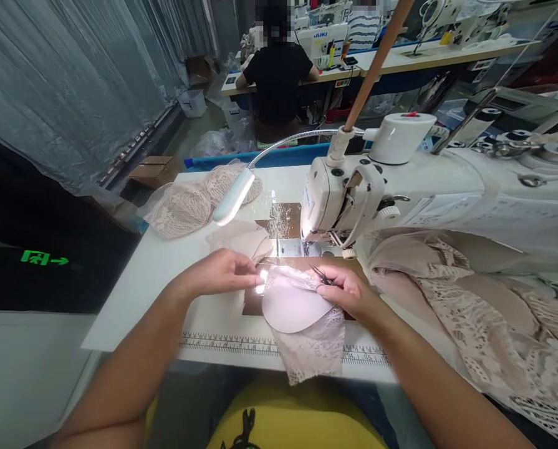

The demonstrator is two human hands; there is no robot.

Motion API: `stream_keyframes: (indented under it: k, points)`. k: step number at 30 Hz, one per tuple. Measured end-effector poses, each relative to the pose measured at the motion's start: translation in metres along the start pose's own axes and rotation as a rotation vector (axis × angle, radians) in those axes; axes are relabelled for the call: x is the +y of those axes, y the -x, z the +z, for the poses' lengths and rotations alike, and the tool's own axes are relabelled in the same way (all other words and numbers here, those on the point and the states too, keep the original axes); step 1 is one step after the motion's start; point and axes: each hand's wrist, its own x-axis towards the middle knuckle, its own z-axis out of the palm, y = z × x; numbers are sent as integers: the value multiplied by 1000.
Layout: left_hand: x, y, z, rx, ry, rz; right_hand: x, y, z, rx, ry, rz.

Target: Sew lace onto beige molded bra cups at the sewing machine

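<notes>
A pale pink bra cup with lace [297, 305] lies in front of the sewing machine [335, 199], its lace hanging over the table's front edge. My right hand [348, 290] is closed around small dark thread snips [324, 275], points toward the upper left, and its fingers also touch the cup's upper right edge. My left hand [227, 274] is at the cup's upper left edge with thumb and fingertips drawn together; whatever is between them is too small to make out. Behind it lies another beige fabric piece [241, 238].
Beige lace cups [185, 206] lie at the table's far left, beneath a lamp head [234, 198] on a bendable neck. More lace fabric [484, 299] is heaped at right. A printed ruler [227, 343] runs along the front edge. A person [279, 75] sits at another machine ahead.
</notes>
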Motion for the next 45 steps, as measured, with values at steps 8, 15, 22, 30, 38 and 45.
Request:
stream_keyframes:
  k: [8, 15, 22, 30, 38, 45]
  points:
    - [-13, -19, 48, -17, 589, 24, -2, 3, 1, -126, -120, 29]
    - [-9, -25, 50, 136, 590, 119, 1, -1, 1, -16, 243, 14]
    - [-12, -11, 10, 496, 42, 79, 13, -3, -3, 359, 742, 16]
    - [-15, -58, -18, 479, -242, 42, 3, 2, 30, -140, 960, -473]
    - [-23, -53, 1, 181, 117, 45, -18, 28, -14, -150, 1056, 35]
    - [-17, -47, 21, 144, 388, 132, -22, -5, 4, 56, 403, 23]
